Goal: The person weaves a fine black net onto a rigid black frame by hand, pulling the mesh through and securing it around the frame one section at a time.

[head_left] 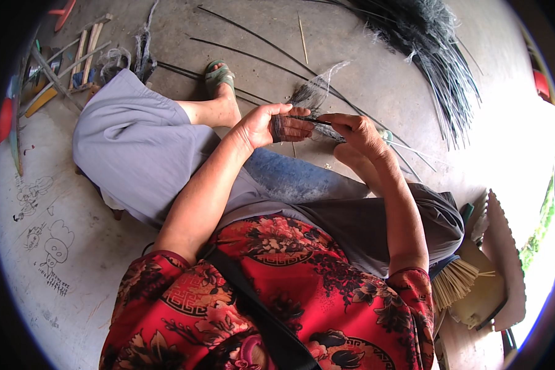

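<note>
In front of me, above my lap, my two hands meet at a thin dark strip (317,121). My left hand (271,125) is palm up with its thumb over the strip's left end, and a band of dark mesh or thread (279,129) crosses its fingers. From the right, my right hand (361,132) pinches the strip between thumb and fingers. Just beyond the hands, a tuft of dark and whitish netting (311,92) lies near the floor. A mottled blue surface (305,176) shows below, between my legs.
Long dark strips (253,34) stretch across the concrete floor. A large bundle of dark strands with netting (425,49) lies at the far right. Wooden pieces and tools (86,52) sit far left. Pale sticks (456,280) and a cardboard piece (502,265) stand near right.
</note>
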Action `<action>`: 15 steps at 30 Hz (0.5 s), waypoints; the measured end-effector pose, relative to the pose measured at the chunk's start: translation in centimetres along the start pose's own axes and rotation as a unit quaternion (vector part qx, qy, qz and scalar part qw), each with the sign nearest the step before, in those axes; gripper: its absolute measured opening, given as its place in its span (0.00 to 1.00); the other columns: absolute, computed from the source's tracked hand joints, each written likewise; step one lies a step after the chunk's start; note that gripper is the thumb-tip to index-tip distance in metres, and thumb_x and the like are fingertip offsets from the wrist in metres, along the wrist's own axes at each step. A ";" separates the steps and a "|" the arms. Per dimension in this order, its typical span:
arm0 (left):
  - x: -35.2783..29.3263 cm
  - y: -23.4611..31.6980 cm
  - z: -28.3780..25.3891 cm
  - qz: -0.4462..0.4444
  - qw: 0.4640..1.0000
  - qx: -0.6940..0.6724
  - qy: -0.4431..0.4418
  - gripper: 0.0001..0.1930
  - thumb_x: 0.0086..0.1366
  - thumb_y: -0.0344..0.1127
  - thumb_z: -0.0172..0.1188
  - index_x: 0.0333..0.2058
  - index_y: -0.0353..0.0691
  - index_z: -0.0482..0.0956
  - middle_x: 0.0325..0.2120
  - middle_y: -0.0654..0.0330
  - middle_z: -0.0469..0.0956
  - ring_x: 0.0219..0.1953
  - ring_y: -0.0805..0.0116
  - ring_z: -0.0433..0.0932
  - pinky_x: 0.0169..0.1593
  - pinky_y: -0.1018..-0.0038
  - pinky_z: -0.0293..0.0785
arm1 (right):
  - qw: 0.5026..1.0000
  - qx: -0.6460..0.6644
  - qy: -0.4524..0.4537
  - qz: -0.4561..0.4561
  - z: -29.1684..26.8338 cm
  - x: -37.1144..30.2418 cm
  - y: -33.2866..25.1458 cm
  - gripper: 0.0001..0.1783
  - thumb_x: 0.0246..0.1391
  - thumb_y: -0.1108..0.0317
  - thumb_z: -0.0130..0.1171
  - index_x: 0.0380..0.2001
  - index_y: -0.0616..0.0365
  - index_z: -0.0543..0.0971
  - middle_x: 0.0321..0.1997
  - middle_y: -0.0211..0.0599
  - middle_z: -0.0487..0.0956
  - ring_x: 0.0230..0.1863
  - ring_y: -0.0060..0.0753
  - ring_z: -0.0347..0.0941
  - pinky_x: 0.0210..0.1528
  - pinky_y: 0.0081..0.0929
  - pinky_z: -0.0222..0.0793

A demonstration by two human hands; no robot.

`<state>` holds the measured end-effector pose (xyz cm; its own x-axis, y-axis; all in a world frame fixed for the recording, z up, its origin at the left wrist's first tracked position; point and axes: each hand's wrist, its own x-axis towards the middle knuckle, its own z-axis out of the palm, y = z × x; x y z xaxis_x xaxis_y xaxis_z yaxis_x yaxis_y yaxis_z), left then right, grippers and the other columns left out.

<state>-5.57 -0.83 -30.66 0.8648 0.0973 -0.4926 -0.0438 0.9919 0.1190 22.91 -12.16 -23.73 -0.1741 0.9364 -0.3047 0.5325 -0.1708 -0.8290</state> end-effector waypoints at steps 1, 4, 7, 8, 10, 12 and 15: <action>0.0 -0.1 0.1 0.001 1.000 -0.006 0.002 0.27 0.82 0.47 0.53 0.68 0.33 0.77 0.63 0.35 0.81 0.66 0.39 0.81 0.75 0.47 0.72 | 1.000 0.020 0.009 -0.010 0.3 0.0 0.2 0.17 0.69 0.74 0.62 0.57 0.50 0.89 0.49 0.45 0.91 0.46 0.45 0.89 0.50 0.37 0.82; 0.3 -0.5 0.3 0.006 1.000 -0.008 -0.008 0.28 0.82 0.47 0.54 0.68 0.31 0.76 0.63 0.36 0.82 0.66 0.40 0.81 0.74 0.48 0.73 | 0.998 0.066 0.004 -0.001 1.0 0.0 -0.2 0.16 0.69 0.75 0.63 0.56 0.52 0.89 0.49 0.46 0.91 0.45 0.42 0.89 0.50 0.37 0.82; 0.9 -0.8 0.6 0.018 1.000 0.015 -0.001 0.28 0.82 0.47 0.53 0.69 0.29 0.76 0.63 0.37 0.82 0.66 0.40 0.81 0.74 0.49 0.74 | 0.992 0.114 0.000 0.062 1.8 0.5 -2.1 0.16 0.69 0.75 0.64 0.56 0.52 0.89 0.48 0.47 0.91 0.45 0.44 0.89 0.50 0.38 0.82; 0.9 -0.7 0.6 0.022 0.999 0.025 0.010 0.29 0.82 0.47 0.53 0.69 0.29 0.76 0.63 0.38 0.82 0.66 0.40 0.81 0.74 0.49 0.74 | 0.989 0.127 0.001 0.081 1.9 0.6 -2.4 0.15 0.69 0.75 0.64 0.55 0.52 0.89 0.48 0.47 0.91 0.45 0.44 0.89 0.50 0.38 0.82; 0.7 -0.3 0.4 0.027 0.999 0.027 -0.001 0.29 0.82 0.47 0.53 0.69 0.29 0.75 0.63 0.38 0.82 0.66 0.41 0.81 0.74 0.50 0.74 | 0.997 0.064 0.033 -0.017 1.4 0.3 -2.1 0.17 0.68 0.76 0.64 0.56 0.52 0.89 0.46 0.47 0.90 0.46 0.48 0.89 0.50 0.38 0.82; 0.3 -0.1 0.3 0.029 0.999 0.019 -0.022 0.28 0.82 0.47 0.52 0.69 0.30 0.75 0.63 0.39 0.82 0.67 0.41 0.81 0.74 0.51 0.74 | 0.998 -0.028 0.040 -0.033 0.0 -0.5 -1.6 0.19 0.66 0.79 0.63 0.57 0.51 0.88 0.46 0.47 0.90 0.47 0.51 0.88 0.50 0.39 0.83; 0.1 -0.3 0.4 0.017 1.000 0.013 -0.002 0.28 0.83 0.47 0.52 0.70 0.32 0.75 0.63 0.39 0.82 0.67 0.43 0.81 0.74 0.51 0.74 | 0.997 -0.068 0.027 -0.014 -0.2 -0.5 -1.0 0.21 0.65 0.81 0.61 0.57 0.51 0.88 0.47 0.47 0.89 0.48 0.53 0.87 0.50 0.39 0.83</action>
<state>-5.28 -1.18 -30.38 0.8654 0.1308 -0.4838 -0.0601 0.9855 0.1590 22.64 -12.38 -22.64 -0.1474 0.9563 -0.2524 0.6359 -0.1039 -0.7647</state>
